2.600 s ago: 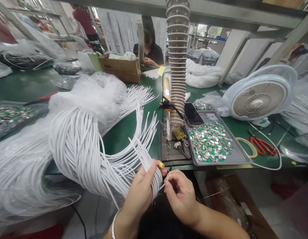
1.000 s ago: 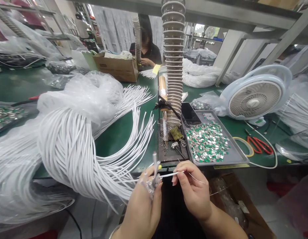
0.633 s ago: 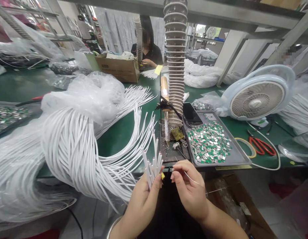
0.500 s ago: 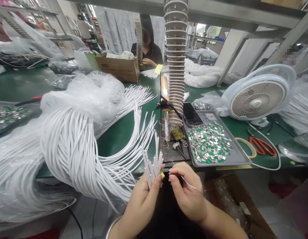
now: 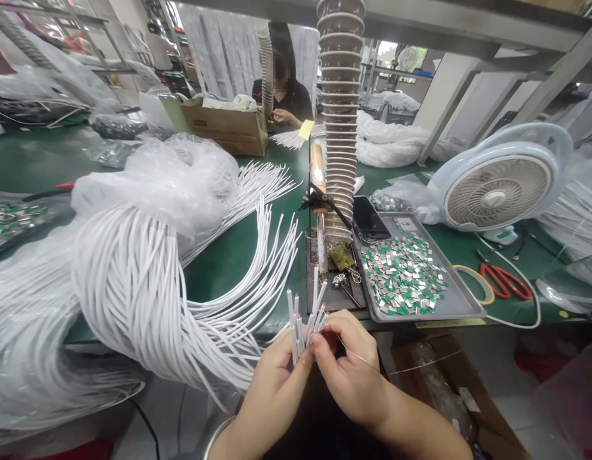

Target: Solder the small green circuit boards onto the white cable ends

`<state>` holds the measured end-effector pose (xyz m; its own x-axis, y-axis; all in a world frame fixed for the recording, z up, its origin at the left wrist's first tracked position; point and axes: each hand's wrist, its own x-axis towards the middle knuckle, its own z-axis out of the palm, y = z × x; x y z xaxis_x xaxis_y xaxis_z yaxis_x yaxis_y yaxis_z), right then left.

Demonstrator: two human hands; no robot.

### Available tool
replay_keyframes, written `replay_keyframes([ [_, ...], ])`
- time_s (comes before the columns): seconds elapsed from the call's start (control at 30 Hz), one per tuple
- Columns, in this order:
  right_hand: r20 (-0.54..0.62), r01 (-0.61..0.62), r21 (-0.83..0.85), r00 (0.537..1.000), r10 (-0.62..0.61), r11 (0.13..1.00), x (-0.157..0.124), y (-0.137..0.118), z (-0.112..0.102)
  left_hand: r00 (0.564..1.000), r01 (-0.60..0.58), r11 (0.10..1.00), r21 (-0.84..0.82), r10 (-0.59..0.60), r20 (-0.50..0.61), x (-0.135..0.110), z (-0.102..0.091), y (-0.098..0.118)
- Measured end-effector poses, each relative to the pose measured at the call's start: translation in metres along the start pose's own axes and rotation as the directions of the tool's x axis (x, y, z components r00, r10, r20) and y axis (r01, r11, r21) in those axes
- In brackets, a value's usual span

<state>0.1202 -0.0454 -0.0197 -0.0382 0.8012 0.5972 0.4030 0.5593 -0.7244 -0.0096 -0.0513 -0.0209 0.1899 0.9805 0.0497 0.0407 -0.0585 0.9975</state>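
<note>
A long green worktop (image 5: 37, 156) runs across the view under a grey metal shelf frame (image 5: 468, 38), and a co-worker (image 5: 283, 83) sits at its far side behind a cardboard box (image 5: 223, 135). A ribbed fume duct (image 5: 340, 121) drops to the worktop in the middle. On the left, a huge white cable bundle (image 5: 128, 281) sprawls over the worktop's front edge, beside a clear plastic bag (image 5: 171, 179). To the right stand a pale blue desk fan (image 5: 497, 195) and a grey metal tray (image 5: 468, 308) heaped with small green-and-silver pieces (image 5: 401, 275). A phone (image 5: 367, 217) lies at the tray's far corner, and red-handled scissors (image 5: 504, 282) lie beyond the tray on the right. A wooden-handled soldering iron (image 5: 317, 169) stands beside the duct.

The cable ends (image 5: 305, 326) stand fanned upward just off the worktop's front edge, gripped in the person's left hand (image 5: 274, 390). Its fingers (image 5: 296, 364) curl closely around them. The right hand (image 5: 348, 377) sits just beside it, its fingers (image 5: 322, 342) pinched narrowly against the same ends. A thin wire (image 5: 360, 361) runs from under the right hand toward the lower right.
</note>
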Motion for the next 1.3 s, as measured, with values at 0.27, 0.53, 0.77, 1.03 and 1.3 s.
replay_keyframes([
  [0.27, -0.003, -0.022, -0.083, 1.0, 0.022, 0.996, -0.001, 0.0, 0.001, 1.0, 0.024, 0.999, 0.035, -0.024, -0.011, 0.004, 0.003, 0.0],
  [0.53, -0.02, -0.011, -0.087, 1.0, 0.009, 0.996, -0.001, -0.001, 0.001, 0.995, -0.094, 0.981, 0.172, 0.095, 0.003, 0.002, 0.004, -0.003],
  [0.77, -0.01, -0.002, -0.055, 1.0, 0.001, 0.998, -0.002, 0.002, 0.001, 0.98, -0.18, 0.936, 0.302, 0.198, -0.03, -0.001, 0.008, -0.006],
  [1.03, -0.007, -0.015, -0.083, 1.0, 0.015, 0.996, 0.0, 0.001, -0.002, 0.969, -0.224, 0.919, 0.324, 0.245, -0.025, 0.0, 0.011, -0.008],
  [1.3, 0.032, -0.046, -0.049, 0.998, 0.047, 0.998, 0.001, 0.002, -0.003, 0.992, -0.116, 0.958, 0.264, 0.126, -0.02, 0.0, 0.007, -0.009],
])
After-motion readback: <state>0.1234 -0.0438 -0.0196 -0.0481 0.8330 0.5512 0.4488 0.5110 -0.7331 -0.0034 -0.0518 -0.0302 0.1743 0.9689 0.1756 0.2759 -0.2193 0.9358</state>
